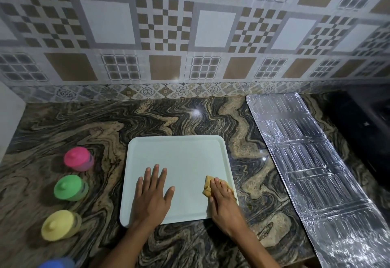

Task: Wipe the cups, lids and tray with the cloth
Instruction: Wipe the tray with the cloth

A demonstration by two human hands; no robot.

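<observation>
A pale green tray (179,156) lies flat on the marbled counter. My left hand (153,194) rests palm down on its near left part, fingers spread, holding nothing. My right hand (222,201) presses a folded yellow cloth (207,184) onto the tray's near right corner; most of the cloth is hidden under the fingers. Left of the tray stand three lidded cups in a row: pink (79,159), green (70,187) and yellow (61,224). A blue lid (57,263) shows at the bottom edge.
A sheet of crinkled silver foil (312,173) runs along the counter on the right, beside a dark stove (367,116). A tiled wall (190,35) closes the back. Bare counter (168,116) lies between tray and wall.
</observation>
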